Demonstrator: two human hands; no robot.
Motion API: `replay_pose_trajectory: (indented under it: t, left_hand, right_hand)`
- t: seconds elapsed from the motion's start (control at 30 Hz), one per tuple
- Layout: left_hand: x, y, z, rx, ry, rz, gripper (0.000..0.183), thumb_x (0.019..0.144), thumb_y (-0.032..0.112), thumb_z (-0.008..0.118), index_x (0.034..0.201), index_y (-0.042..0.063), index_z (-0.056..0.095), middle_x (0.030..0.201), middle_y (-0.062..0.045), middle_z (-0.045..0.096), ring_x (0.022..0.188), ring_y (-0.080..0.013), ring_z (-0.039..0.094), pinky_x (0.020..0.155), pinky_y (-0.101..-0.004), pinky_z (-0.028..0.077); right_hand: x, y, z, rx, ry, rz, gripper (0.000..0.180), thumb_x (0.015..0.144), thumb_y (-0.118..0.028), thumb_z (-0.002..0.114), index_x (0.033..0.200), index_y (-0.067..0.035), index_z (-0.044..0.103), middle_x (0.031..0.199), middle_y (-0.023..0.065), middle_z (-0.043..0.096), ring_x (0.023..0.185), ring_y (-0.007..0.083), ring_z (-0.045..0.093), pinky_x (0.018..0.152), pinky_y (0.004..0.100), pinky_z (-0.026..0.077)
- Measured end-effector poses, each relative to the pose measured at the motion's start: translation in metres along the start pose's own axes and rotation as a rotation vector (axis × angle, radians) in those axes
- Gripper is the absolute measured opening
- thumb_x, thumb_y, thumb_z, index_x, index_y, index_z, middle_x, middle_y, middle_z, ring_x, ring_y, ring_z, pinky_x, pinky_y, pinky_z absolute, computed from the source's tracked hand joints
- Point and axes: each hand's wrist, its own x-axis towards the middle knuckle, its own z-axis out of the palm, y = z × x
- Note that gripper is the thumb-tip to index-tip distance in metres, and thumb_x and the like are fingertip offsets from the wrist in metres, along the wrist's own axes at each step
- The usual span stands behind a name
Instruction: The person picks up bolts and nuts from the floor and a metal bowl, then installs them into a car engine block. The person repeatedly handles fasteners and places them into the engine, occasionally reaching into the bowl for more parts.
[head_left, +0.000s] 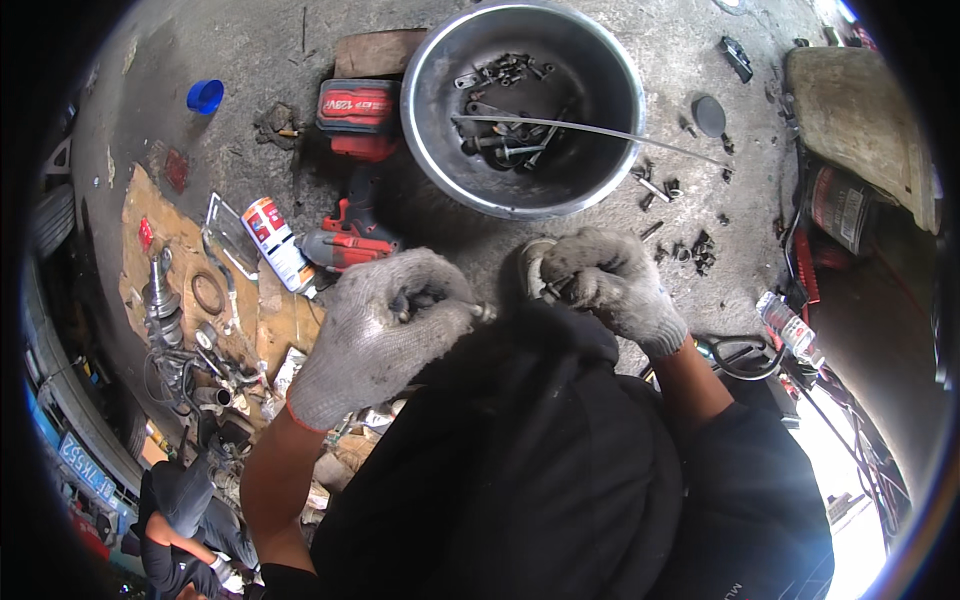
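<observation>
My left hand (390, 330), in a dirty knitted work glove, pinches a small metal bolt (484, 311) between thumb and fingertip. Another dark metal piece (405, 309) shows in its curled fingers. My right hand (611, 289), gloved too, has its fingers closed on a small metal part (553, 289), mostly hidden. Beyond both hands stands a round steel basin (525, 209) with bolts (514, 69) and a flat metal link (487, 109) inside. A thin grey strip (600, 129) lies across its rim. Left of it is a red and black cordless impact wrench (349, 246).
A spray can (277, 244) leans beside the wrench. Greasy machine parts (161, 300) lie on cardboard (142, 202) at left. Loose bolts and clips (701, 251) dot the concrete at right, near a plastic bottle (791, 328). Another person (187, 525) crouches at lower left by a vehicle.
</observation>
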Motion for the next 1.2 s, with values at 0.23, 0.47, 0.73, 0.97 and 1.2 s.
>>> replay_pose_trajectory:
  t: [0.23,0.47,0.73,0.97,1.2]
  left_hand:
    - [-0.001,0.006,0.002,-0.128,-0.054,-0.125,0.011,0.091,0.008,0.072,0.097,-0.001,0.075,0.082,-0.007,0.075,0.074,-0.0118,0.068,0.070,-0.0306,0.053]
    - [0.006,-0.002,0.025,0.149,0.013,-0.089,0.012,0.093,0.007,0.073,0.095,-0.004,0.075,0.079,-0.007,0.074,0.073,-0.0122,0.066,0.069,-0.0309,0.053]
    - [0.014,-0.023,0.020,0.134,0.031,-0.054,0.013,0.094,0.008,0.070,0.099,-0.003,0.075,0.086,-0.010,0.075,0.078,-0.0134,0.067,0.075,-0.0326,0.053]
    - [0.017,-0.022,0.024,0.121,0.012,-0.110,0.015,0.095,0.008,0.069,0.100,-0.004,0.074,0.087,-0.010,0.073,0.081,-0.0139,0.067,0.077,-0.0328,0.054]
    - [0.016,-0.028,0.018,0.078,0.043,-0.144,0.016,0.096,0.008,0.069,0.104,-0.005,0.074,0.090,-0.010,0.072,0.083,-0.0141,0.067,0.080,-0.0329,0.055]
  right_hand:
    - [0.032,-0.005,0.045,0.209,-0.337,0.106,0.024,0.104,-0.023,0.072,0.114,-0.001,0.067,0.106,0.0111,0.073,0.089,0.0168,0.076,0.074,0.0298,0.063]
    - [0.021,0.016,0.028,0.244,-0.356,0.233,0.022,0.111,-0.022,0.064,0.124,-0.003,0.066,0.099,0.0041,0.071,0.081,0.0119,0.070,0.068,0.0260,0.058]
    - [-0.025,0.046,-0.067,-0.895,0.350,0.371,0.044,0.103,-0.024,0.066,0.136,0.005,0.067,0.126,0.0262,0.071,0.119,0.0413,0.070,0.107,0.0493,0.055]
    - [0.026,0.080,-0.066,-1.078,0.551,0.149,0.034,0.101,-0.017,0.068,0.131,-0.003,0.066,0.119,0.0288,0.066,0.108,0.0474,0.071,0.093,0.0541,0.061]
    - [0.027,0.090,-0.064,-1.182,0.549,0.056,0.033,0.091,-0.011,0.072,0.123,-0.016,0.071,0.128,0.0225,0.063,0.106,0.0468,0.072,0.086,0.0540,0.062]
